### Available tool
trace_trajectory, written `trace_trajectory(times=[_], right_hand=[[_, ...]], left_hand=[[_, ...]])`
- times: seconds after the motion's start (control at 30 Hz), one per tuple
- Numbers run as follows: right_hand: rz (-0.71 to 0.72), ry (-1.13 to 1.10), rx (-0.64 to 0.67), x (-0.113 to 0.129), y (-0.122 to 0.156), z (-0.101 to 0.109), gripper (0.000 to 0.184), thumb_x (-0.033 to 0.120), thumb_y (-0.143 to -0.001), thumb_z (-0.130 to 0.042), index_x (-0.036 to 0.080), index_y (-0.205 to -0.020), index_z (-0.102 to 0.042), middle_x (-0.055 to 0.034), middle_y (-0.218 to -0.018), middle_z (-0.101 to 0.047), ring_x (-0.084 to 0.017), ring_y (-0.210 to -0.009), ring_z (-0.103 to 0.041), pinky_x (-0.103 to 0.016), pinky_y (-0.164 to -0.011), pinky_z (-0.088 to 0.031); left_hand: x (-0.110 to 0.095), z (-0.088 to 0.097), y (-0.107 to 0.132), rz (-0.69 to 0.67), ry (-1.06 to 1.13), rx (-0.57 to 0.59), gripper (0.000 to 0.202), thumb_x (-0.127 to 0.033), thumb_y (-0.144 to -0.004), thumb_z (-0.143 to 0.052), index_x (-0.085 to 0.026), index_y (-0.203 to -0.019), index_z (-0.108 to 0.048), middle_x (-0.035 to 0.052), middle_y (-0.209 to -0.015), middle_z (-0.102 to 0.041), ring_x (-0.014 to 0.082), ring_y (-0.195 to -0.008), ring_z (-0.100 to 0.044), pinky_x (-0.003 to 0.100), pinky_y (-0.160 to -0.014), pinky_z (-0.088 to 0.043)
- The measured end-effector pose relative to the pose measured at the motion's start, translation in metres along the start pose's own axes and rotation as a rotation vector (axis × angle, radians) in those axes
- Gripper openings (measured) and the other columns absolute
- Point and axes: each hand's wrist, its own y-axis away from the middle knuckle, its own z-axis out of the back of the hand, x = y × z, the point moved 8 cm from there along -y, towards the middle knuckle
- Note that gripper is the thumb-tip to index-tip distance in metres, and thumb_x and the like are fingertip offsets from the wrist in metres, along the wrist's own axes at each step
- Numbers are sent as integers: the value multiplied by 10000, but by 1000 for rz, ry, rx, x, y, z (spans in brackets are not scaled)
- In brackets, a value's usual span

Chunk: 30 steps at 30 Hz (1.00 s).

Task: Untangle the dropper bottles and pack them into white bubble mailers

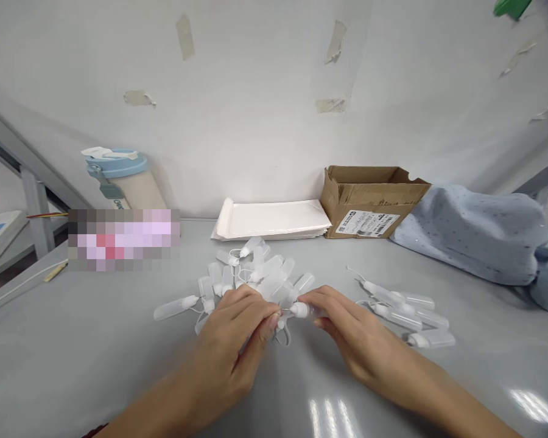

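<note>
A small translucent squeeze bottle [300, 310] with a white collar and a thin needle tip lies sideways between my hands. My right hand [351, 325] grips its body with thumb and fingers. My left hand [242, 334] pinches at the end of the needle; what sits between those fingertips is too small to make out. A thin white loop [284, 336] hangs just below. Behind my hands is a heap of similar bottles [271, 267], partly covered by my left hand. To the right lies a smaller group of bottles [399, 316], several with thin white straps.
White padded envelopes [274, 219] lie stacked by the wall, beside an open cardboard box [369, 204]. Light blue fabric [475, 234] is bunched at the right. A tumbler [128, 179] with a blue lid stands back left, behind a pixelated patch. All rest on a grey table [119, 340].
</note>
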Motion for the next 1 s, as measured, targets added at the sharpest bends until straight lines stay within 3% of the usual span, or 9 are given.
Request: trace_trajectory(times=[0.23,0.6,1.0], right_hand=[[-9,11,22,-1,1,-3,394,27,-885,-324,216,-1228,-367,-81,-1061,-519,-162,-887,-550,-306,-750,-501],[-13,26,27,-1,2,-3,395,31,-887,-322,218,-1232,-366,-85,-1057,-522,-165,-861,-559,-312,-737,-509],[20,79,-11,3,2,1,443,-6,-840,-340,204,-1219,-433,-86,-1054,-549,-160,-853,-576,-295,-736,-521]], left_hand=[[-1,0,0,11,-14,11,210,-137,-934,-369,-199,-846,-549,3,-731,-569,152,-729,-483,295,-682,-398],[1,-1,0,-3,-38,4,213,-133,-935,-368,-202,-917,-568,13,-757,-576,158,-744,-482,303,-690,-400],[2,-4,2,-28,1,31,184,-109,-931,-372,-193,-869,-524,5,-768,-553,153,-756,-451,310,-708,-367]])
